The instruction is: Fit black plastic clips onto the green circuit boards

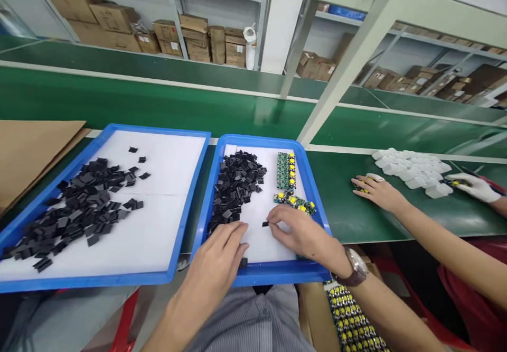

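Observation:
A blue-rimmed tray (273, 275) lined with white lies in front of me. My right hand (297, 230), with a watch on the wrist, pinches a small flat black piece (265, 224) over the white liner. Over the tray's near left part is my left hand (224, 249), its fingers curled together; what they hold, if anything, is hidden. Another black piece (243, 262) shows just below its thumb. A heap of black pieces (237, 183) fills the tray's left side. Small green circuit boards with yellow parts (285, 169) stand in rows at the far right, and loose ones (301, 202) lie beyond my right hand.
To the left is a larger blue tray (174, 235) with more black pieces (87, 198), beside brown cardboard (35, 151). At right a co-worker's bare hand (372, 191) and gloved hand (469, 185) flank white plastic parts (412, 167). A post (348, 72) rises behind my tray.

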Demonstrator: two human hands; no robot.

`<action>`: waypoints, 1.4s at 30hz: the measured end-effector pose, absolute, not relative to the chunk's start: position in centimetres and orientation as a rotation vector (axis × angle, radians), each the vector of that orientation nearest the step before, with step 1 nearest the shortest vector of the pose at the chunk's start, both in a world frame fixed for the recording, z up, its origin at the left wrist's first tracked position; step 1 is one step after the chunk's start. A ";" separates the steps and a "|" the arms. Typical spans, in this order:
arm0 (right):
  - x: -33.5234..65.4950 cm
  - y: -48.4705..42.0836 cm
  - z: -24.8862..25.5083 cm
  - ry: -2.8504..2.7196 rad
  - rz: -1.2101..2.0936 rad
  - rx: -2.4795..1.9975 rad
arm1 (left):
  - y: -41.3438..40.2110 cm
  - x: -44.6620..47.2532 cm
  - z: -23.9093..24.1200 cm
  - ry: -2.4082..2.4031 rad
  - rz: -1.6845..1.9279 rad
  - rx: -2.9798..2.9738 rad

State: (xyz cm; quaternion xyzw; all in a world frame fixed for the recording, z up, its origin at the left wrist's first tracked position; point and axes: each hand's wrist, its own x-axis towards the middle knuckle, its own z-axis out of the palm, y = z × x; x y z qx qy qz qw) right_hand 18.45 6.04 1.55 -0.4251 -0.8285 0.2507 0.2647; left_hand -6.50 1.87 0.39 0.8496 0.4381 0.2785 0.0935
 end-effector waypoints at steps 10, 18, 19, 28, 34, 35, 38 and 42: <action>24.0 1.3 1.9 -1.546 0.592 -1.167 | 1.0 4.3 -0.8 0.944 0.379 2.585; 24.2 -2.4 0.6 -1.355 0.745 -1.121 | 1.8 1.8 0.0 0.967 0.722 1.896; 23.6 -2.7 0.5 -1.343 0.753 -1.114 | 1.8 1.0 0.1 0.966 0.792 1.703; 17.9 -2.8 -0.6 -1.356 0.882 -1.067 | 0.9 -1.7 0.8 1.042 0.868 1.231; 17.6 -2.7 -0.7 -1.372 0.921 -1.063 | 0.4 -2.4 0.5 0.943 0.791 1.192; 17.6 -2.8 -0.6 -1.374 0.923 -1.071 | 0.3 -2.5 0.4 0.943 0.797 1.196; 17.4 -3.1 -0.5 -1.361 0.873 -1.112 | 0.3 -2.6 0.2 0.930 0.850 1.225; 17.0 -3.3 -0.5 -1.422 0.797 -1.096 | 0.4 -2.8 0.1 0.839 0.887 1.192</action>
